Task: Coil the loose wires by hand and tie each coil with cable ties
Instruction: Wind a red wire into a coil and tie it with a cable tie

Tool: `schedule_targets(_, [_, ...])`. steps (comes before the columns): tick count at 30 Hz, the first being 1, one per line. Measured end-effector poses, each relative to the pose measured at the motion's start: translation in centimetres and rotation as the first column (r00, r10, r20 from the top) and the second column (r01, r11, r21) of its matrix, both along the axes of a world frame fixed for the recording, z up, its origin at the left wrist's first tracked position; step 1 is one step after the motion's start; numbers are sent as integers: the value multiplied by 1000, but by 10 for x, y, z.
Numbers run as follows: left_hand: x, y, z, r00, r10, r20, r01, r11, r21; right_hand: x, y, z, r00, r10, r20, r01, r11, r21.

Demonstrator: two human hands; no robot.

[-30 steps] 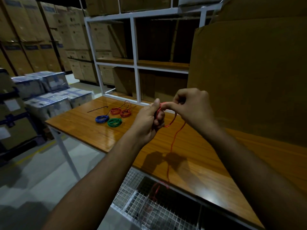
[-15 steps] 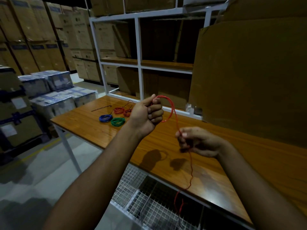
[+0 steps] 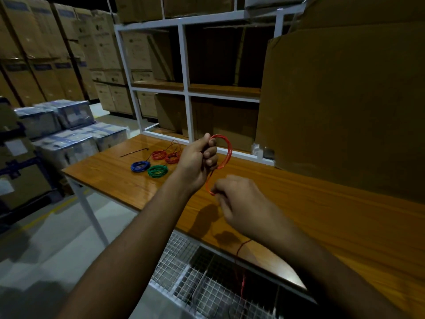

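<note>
— Where is the red wire [image 3: 226, 151] found?

— It is held above the wooden table [image 3: 322, 210], looped into a partial coil. The loops are gripped in the left hand [image 3: 198, 160], whose fingers are curled round them, the arc standing out to the right of the fist. A strand is led down from the coil to the right hand [image 3: 239, 203], where it is pinched between the fingertips just below and right of the left hand. The tail [image 3: 241, 247] is seen passing over the table's near edge and hanging before the wire mesh [image 3: 184, 272] underneath.

— And the finished coils?

— Four are laid at the far left end of the table: a blue coil [image 3: 140, 166], a green coil [image 3: 157, 171] just beside it, and two red coils [image 3: 165, 155] behind them, one with loose strands rising from it. A black cable tie [image 3: 134, 153] is laid near the table's left edge, apart from the coils.

— What room is left?

— A bare stretch of tabletop is seen between the coils and the hands, and more to the right. The back edge is bounded by a white shelf frame [image 3: 186, 88] and a large cardboard sheet [image 3: 345, 100]. Open floor [image 3: 46, 238] is seen left of the table, with stacked boxes [image 3: 64, 125] beyond.
</note>
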State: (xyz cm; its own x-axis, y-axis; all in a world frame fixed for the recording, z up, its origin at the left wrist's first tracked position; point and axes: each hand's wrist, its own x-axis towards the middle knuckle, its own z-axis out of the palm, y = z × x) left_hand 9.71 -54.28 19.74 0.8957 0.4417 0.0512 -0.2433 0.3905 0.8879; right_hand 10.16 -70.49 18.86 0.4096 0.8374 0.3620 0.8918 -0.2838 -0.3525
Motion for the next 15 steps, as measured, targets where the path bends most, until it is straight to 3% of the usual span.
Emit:
schedule_targets(2, [-3,-4,-2,1000,-5,-7,5,1000,24,6,-3,15,996,9,84,-16,997,77])
schedule_targets(5, [-8,-11,-3,999,-49,-19,50,995,81,25,-3,31,954,-150,261,42,926,376])
schedule_targets(8, [-12,-17,-4,992,-120,-36,123,987,101,50,7,39,918,-305,254,170,881,442])
schedule_targets(11, [-13,-16,-3,980,-197,12,197,980,-32,76,17,42,927,-364,89,315,885,344])
schedule_targets(13, [-12,-13,-3,975,-220,35,223,966,-127,90,21,39,954,-274,-125,299,910,287])
schedule_targets(15, [-13,-11,-2,973,-227,44,231,956,-180,97,20,34,917,-114,-383,227,937,265])
